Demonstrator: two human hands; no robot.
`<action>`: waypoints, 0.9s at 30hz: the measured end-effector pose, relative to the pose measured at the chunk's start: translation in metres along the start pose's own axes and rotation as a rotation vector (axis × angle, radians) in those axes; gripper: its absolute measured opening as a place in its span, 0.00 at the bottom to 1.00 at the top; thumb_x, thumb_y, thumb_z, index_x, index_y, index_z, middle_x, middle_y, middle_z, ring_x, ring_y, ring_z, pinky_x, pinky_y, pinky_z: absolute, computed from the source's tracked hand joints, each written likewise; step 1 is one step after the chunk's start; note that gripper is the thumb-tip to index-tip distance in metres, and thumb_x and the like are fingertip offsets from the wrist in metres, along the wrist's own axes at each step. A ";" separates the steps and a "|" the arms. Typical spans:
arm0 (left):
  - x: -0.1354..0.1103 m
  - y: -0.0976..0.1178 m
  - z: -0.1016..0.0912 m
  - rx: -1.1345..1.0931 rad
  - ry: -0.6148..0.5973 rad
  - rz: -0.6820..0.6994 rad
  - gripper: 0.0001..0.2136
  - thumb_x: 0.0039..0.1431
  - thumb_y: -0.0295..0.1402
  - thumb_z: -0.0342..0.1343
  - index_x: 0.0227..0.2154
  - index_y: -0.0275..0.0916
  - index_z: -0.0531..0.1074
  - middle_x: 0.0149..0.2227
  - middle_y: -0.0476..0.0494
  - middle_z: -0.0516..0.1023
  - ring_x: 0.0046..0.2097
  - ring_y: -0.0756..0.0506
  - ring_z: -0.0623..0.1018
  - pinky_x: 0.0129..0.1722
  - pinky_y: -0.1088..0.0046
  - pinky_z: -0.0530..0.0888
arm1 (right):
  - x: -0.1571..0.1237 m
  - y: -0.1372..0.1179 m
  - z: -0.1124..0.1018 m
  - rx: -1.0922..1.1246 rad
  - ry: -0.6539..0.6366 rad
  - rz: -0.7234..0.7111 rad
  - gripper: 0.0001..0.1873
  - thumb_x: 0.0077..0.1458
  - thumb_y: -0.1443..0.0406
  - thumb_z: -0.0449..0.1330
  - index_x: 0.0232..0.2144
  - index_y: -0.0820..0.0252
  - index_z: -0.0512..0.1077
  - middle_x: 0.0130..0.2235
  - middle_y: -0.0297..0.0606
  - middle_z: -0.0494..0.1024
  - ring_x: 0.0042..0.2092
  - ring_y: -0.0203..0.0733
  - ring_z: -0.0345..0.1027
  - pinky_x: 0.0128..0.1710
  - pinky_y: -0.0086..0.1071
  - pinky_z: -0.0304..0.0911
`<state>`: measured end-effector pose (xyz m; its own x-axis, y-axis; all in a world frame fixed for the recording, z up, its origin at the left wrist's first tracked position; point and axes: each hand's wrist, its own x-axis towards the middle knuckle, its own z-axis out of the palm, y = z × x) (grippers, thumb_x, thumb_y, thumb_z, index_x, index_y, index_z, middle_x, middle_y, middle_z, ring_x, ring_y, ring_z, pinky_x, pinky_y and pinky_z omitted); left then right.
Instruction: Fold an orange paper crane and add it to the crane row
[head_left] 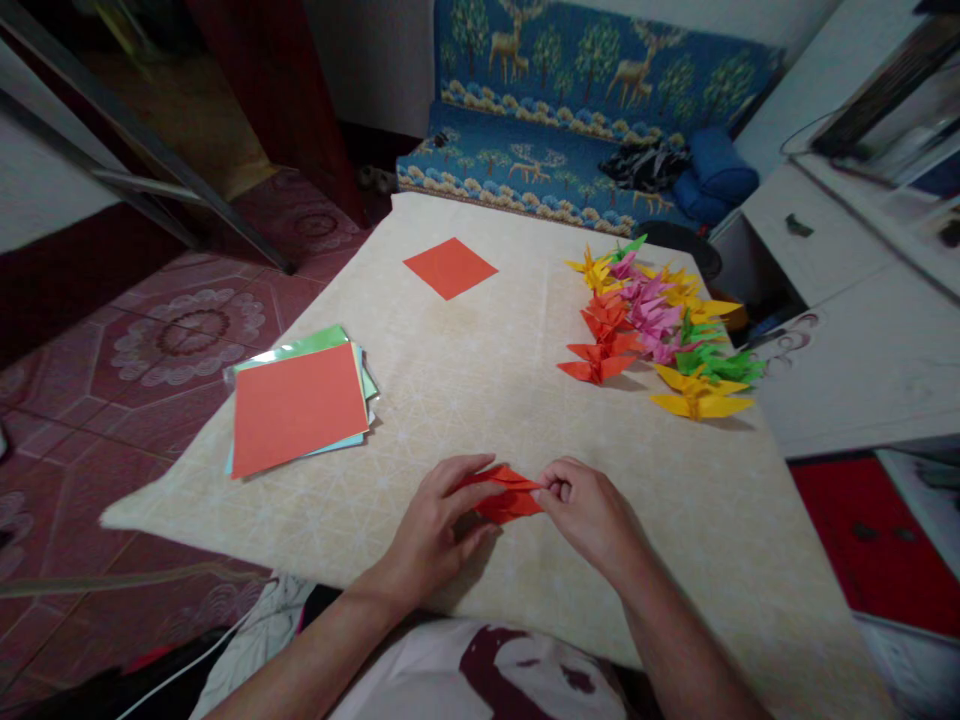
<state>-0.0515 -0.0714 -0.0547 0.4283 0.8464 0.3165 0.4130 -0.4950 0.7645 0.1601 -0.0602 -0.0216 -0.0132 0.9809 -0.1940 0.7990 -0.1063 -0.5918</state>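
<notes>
Head view: near the table's (675, 520) front edge, the left hand (435, 525) and right hand (589, 515) both pinch a folded red paper (508, 495).

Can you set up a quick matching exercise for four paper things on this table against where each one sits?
Things:
1. folded red paper
2. single red sheet
3. stack of coloured sheets
4. pile of folded paper birds

Places:
A. far middle of the table, lying flat alone
B. right side of the table
C. between the left hand and right hand, near edge
D. left side of the table, red sheet on top

Pairs: 1-C, 2-A, 3-D, 4-B
</notes>
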 end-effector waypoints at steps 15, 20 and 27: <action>0.013 0.000 -0.010 0.189 -0.058 0.357 0.17 0.58 0.27 0.55 0.50 0.45 0.69 0.55 0.38 0.70 0.57 0.41 0.69 0.51 0.57 0.70 | -0.005 0.011 -0.012 0.602 -0.303 0.222 0.13 0.47 0.58 0.58 0.19 0.61 0.66 0.16 0.25 0.58 0.19 0.28 0.48 0.19 0.26 0.42; 0.014 0.000 -0.011 0.164 -0.019 0.361 0.15 0.59 0.25 0.53 0.49 0.42 0.70 0.49 0.40 0.76 0.51 0.43 0.73 0.47 0.61 0.70 | -0.009 0.009 -0.013 0.566 -0.251 0.155 0.13 0.49 0.57 0.59 0.25 0.63 0.71 0.21 0.31 0.68 0.23 0.32 0.59 0.22 0.26 0.54; 0.013 0.004 -0.013 0.120 0.048 0.254 0.13 0.58 0.23 0.51 0.45 0.39 0.72 0.41 0.41 0.80 0.41 0.45 0.76 0.40 0.65 0.70 | -0.025 -0.009 -0.014 0.321 0.057 -0.343 0.27 0.42 0.62 0.69 0.47 0.54 0.70 0.47 0.41 0.74 0.49 0.46 0.68 0.48 0.40 0.64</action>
<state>-0.0543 -0.0593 -0.0407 0.4934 0.6988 0.5179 0.3903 -0.7100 0.5862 0.1616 -0.0811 -0.0005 -0.2040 0.9746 0.0927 0.5280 0.1893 -0.8279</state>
